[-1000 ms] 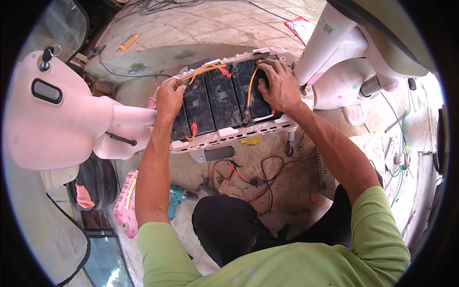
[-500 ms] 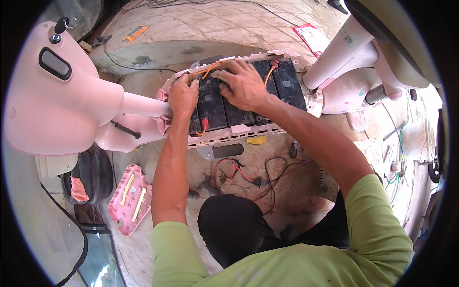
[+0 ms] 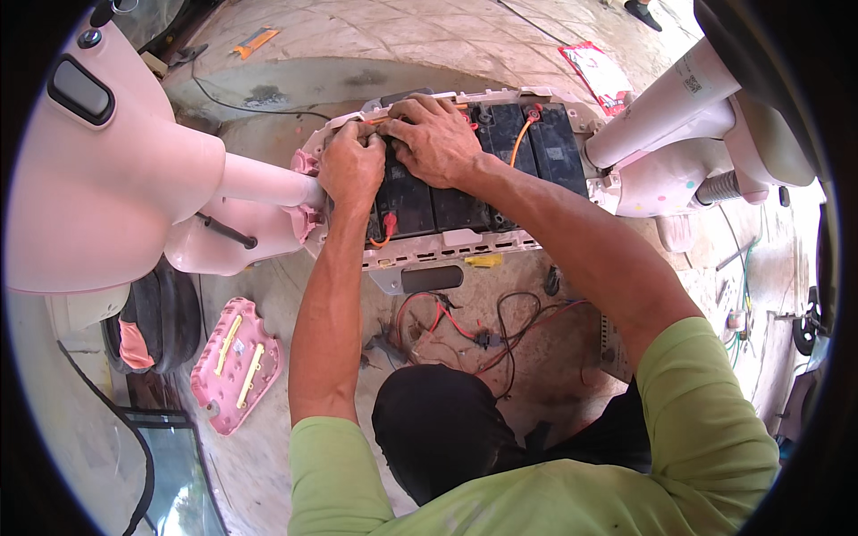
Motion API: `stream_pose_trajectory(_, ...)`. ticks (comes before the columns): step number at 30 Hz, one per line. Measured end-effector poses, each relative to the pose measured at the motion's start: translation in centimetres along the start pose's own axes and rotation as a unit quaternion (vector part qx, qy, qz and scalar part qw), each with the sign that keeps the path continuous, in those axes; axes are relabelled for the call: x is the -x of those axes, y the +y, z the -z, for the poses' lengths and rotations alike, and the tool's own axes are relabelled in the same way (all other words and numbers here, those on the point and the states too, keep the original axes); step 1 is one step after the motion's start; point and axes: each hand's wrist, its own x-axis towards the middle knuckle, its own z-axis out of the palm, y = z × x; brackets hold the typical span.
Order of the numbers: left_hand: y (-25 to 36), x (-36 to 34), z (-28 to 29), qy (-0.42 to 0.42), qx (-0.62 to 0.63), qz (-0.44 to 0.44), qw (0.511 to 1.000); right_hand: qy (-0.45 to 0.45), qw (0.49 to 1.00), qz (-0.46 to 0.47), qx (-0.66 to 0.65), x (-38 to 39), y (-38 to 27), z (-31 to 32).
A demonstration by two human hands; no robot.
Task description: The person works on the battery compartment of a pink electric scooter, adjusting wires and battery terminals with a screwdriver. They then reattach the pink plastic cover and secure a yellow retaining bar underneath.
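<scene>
A pink scooter lies stripped, its floor bay (image 3: 447, 246) holding several black batteries (image 3: 536, 147) linked by orange cables (image 3: 518, 138). My left hand (image 3: 350, 165) and my right hand (image 3: 435, 136) are pressed together at the bay's far left corner, fingers curled on something small at a battery terminal; what they pinch is hidden under the fingers. An orange lead with a red cap (image 3: 389, 223) hangs at the near left battery.
The scooter's pink front body (image 3: 107, 179) rises on the left, its rear body (image 3: 679, 134) on the right. A pink cover panel (image 3: 234, 362) lies on the concrete floor. Loose red and black wires (image 3: 465, 326) trail under the bay. A red packet (image 3: 597, 76) lies beyond.
My right hand has moved left from the bay's far right corner across the batteries and now meets my left hand at the left end. The view has swung slightly.
</scene>
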Motion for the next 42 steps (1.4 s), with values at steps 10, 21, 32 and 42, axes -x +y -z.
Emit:
stream_pose_trajectory(10, -1.5, 9.5, 8.5, -0.063, 0.377, 0.114, 0.917, -0.006, 1.000, -0.014, -0.019, -0.2, 0.3, -0.2)
stream_pose_trajectory(21, -18.5, 34.4, 6.5, -0.158, -0.023, 0.170, 0.972, -0.050, 0.999, -0.004, -0.021, -0.7, -1.7, 1.0)
stream_pose_trajectory(32, -20.1, 34.5, 8.9, -0.070, -0.055, 0.136, 0.987, 0.010, 0.998, 0.046, 0.043, 0.0, 1.0, -1.5)
stream_pose_trajectory(42, -17.1, 32.1, 3.0, -0.275, -0.171, 0.073, 0.943, -0.019, 1.000, 0.007, -0.007, -0.5, -0.2, -0.4)
